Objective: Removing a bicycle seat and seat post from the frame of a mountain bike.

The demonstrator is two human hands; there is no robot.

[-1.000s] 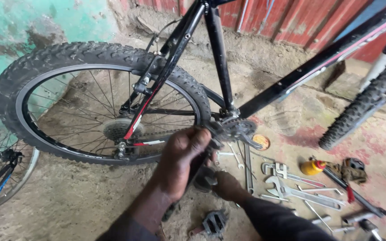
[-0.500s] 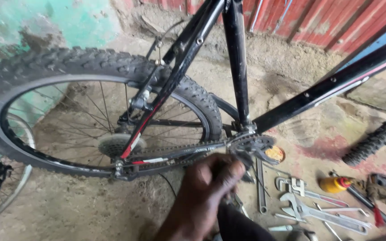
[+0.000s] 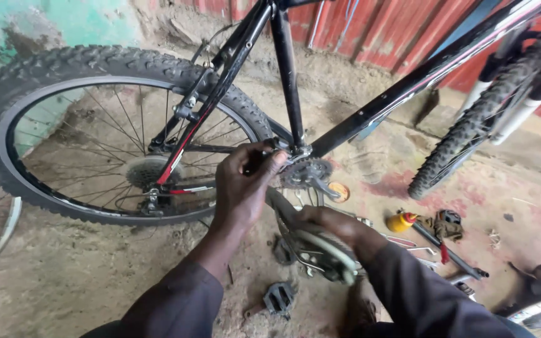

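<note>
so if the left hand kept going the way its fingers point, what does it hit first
Probably the chainring at the bottom bracket: the left hand points right toward it, fingertips already close to the frame junction. Depth is unclear, so it may meet the frame first.

crank arm (image 3: 283, 209) | dark metal | slanting down from chainrings (image 3: 306, 172)

A yellow bottle (image 3: 400, 221) stands on the dirt floor (image 3: 82, 275) near its right edge, with a rag (image 3: 446, 225) just beside it. A loose pedal (image 3: 279, 297) lies near the bottom edge. Red metal sheeting (image 3: 377, 31) lines the far edge.
</note>
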